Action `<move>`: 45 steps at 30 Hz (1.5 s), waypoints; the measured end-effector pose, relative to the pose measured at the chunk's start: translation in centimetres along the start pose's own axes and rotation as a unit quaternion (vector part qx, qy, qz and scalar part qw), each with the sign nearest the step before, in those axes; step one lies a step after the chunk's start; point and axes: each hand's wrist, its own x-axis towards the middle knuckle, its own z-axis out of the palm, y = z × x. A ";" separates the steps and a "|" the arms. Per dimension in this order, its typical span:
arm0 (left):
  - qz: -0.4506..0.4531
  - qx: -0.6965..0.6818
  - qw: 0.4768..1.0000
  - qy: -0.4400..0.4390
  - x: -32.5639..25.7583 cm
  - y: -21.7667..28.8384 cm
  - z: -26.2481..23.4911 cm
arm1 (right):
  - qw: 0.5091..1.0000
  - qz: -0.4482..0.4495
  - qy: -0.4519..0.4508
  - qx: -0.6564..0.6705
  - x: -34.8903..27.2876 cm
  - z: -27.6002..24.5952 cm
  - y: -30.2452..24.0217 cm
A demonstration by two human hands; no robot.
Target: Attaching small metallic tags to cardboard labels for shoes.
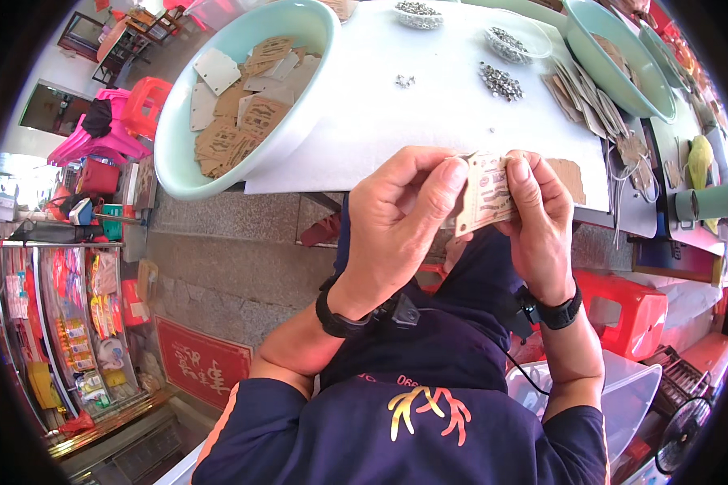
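Note:
Both hands hold a small printed cardboard card [487, 194] with punched corners, just over the near edge of the white-covered table [364, 121]. My left hand [400, 222] pinches its left side between thumb and fingers. On the opposite side my right hand [542, 222] grips it, thumb at the upper edge. Whether a small metal piece sits under either thumb is hidden. Beside the right hand lies a plain brown card [573, 179]. Farther back are a pile of small metal fasteners [500, 82] and a few loose ones [404, 81].
A pale green basin [166, 153] of cardboard cards stands at the left. Two clear bowls [534, 50] of metal pieces sit at the back. On the right are stacked cards [586, 101], white cords [623, 174] and another basin [623, 61]. Red stools [627, 311] stand below.

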 end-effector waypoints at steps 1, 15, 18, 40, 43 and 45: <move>-0.003 -0.001 1.000 -0.003 0.0 -0.2 -0.1 | 1.000 0.001 0.005 0.001 -0.1 0.1 -0.1; 0.031 0.007 0.999 0.012 0.1 -1.0 -0.5 | 0.986 -0.120 0.033 -0.113 -0.6 1.2 -0.1; 0.035 -0.034 0.999 0.007 0.1 -1.0 -0.6 | 0.985 -0.131 0.033 -0.111 -0.6 1.4 0.2; 0.023 -0.051 0.998 0.039 0.4 -1.1 -0.1 | 0.985 -0.168 0.031 -0.029 -0.1 2.4 1.4; 0.014 -0.045 0.998 0.043 0.6 -1.3 -0.2 | 0.983 -0.171 0.034 -0.048 -0.2 2.3 1.3; 0.012 -0.041 0.998 0.043 0.6 -1.5 -0.3 | 0.981 -0.181 0.030 -0.056 -0.1 2.2 1.3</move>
